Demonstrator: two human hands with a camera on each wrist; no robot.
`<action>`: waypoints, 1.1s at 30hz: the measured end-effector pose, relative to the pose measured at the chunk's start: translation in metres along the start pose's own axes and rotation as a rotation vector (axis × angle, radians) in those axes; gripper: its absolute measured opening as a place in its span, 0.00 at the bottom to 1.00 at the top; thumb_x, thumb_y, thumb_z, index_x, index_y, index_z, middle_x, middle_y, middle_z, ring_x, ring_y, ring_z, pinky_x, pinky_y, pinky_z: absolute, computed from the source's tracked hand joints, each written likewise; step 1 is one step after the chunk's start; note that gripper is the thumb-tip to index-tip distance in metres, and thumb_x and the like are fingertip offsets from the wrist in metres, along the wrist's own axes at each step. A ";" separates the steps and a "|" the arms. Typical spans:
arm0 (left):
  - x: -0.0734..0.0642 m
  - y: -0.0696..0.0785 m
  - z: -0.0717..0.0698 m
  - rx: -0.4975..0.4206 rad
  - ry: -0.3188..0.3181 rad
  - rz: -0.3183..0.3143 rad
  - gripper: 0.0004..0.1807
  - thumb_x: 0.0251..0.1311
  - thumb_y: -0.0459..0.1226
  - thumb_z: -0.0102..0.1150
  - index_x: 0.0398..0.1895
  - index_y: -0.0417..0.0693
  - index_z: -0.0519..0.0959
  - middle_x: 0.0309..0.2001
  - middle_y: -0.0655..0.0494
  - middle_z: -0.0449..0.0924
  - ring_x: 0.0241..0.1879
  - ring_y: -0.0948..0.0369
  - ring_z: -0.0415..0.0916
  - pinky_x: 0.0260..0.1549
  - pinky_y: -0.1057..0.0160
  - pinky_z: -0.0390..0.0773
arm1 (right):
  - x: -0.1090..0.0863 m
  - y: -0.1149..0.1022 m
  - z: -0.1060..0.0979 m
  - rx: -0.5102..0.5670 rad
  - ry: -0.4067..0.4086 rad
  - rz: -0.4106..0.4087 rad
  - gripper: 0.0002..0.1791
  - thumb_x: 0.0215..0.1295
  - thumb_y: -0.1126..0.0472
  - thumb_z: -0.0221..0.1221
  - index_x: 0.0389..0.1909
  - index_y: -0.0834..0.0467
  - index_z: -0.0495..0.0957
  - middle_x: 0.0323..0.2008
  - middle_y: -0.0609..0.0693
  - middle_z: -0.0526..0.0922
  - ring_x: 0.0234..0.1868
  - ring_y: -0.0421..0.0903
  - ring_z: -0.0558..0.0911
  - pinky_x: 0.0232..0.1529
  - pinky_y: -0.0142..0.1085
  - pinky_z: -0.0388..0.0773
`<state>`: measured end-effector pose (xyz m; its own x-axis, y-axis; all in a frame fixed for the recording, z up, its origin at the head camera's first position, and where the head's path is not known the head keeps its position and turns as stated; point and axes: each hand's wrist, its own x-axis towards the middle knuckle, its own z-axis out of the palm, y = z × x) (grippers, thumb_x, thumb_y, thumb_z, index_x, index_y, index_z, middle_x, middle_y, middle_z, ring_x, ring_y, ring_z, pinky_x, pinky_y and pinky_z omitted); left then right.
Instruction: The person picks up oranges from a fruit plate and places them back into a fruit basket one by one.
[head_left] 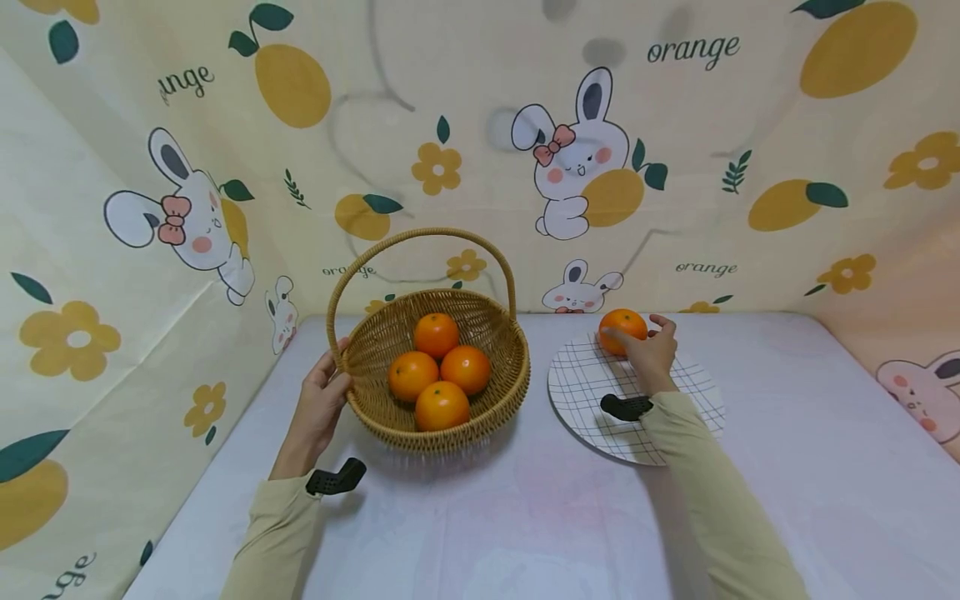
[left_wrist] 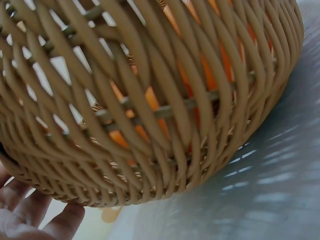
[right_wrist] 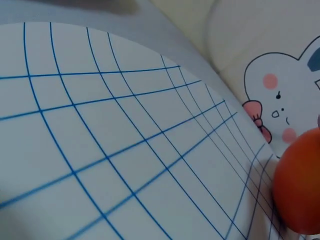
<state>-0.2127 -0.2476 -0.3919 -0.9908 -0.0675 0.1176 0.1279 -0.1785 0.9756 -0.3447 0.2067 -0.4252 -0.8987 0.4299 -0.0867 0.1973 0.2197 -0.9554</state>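
A wicker basket (head_left: 491,417) with a tall arched handle stands on the left half of the table, tipped toward me. Several oranges (head_left: 442,407) lie inside it, and their colour shows through the weave in the left wrist view. My left hand (head_left: 318,408) grips the basket's left rim near the foot of the handle, with the fingertips partly hidden behind it. On the right, my right hand (head_left: 654,357) holds a single orange (head_left: 619,323) between thumb and fingers, over the far edge of a round white plate (head_left: 581,408) with a blue grid pattern.
The white table (head_left: 480,533) runs back to a patterned cloth wall (head_left: 465,75) printed with rabbits and oranges. The same cloth rises at the left and right sides. A gap of table separates basket and plate.
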 end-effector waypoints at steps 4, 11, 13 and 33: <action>0.001 -0.001 0.000 0.002 -0.004 -0.003 0.37 0.61 0.20 0.39 0.75 0.40 0.50 0.69 0.39 0.54 0.51 0.57 0.63 0.36 0.71 0.70 | -0.001 0.000 0.001 0.028 0.003 -0.015 0.49 0.54 0.51 0.69 0.71 0.54 0.51 0.67 0.63 0.56 0.64 0.58 0.58 0.63 0.47 0.60; 0.002 -0.003 0.000 0.019 -0.013 -0.016 0.37 0.62 0.21 0.40 0.76 0.42 0.51 0.70 0.40 0.54 0.52 0.56 0.63 0.36 0.71 0.70 | -0.001 -0.001 0.000 0.064 0.008 -0.013 0.46 0.56 0.52 0.68 0.71 0.56 0.54 0.67 0.60 0.60 0.64 0.55 0.62 0.62 0.43 0.64; 0.002 -0.002 0.000 0.017 -0.013 -0.018 0.36 0.62 0.21 0.40 0.76 0.42 0.51 0.70 0.40 0.54 0.52 0.57 0.62 0.36 0.71 0.70 | -0.004 -0.004 -0.001 0.070 -0.003 -0.014 0.46 0.56 0.51 0.68 0.71 0.56 0.53 0.67 0.60 0.59 0.64 0.55 0.62 0.62 0.43 0.64; 0.002 0.001 -0.002 0.001 -0.004 -0.014 0.37 0.61 0.21 0.40 0.76 0.40 0.50 0.70 0.40 0.53 0.52 0.56 0.61 0.34 0.72 0.68 | -0.084 -0.098 -0.009 0.284 -0.213 -0.311 0.38 0.58 0.54 0.68 0.66 0.53 0.58 0.60 0.55 0.62 0.55 0.50 0.69 0.58 0.42 0.68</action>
<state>-0.2143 -0.2495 -0.3915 -0.9927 -0.0610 0.1042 0.1136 -0.1785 0.9774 -0.2850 0.1569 -0.3215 -0.9645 0.1856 0.1881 -0.1822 0.0488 -0.9821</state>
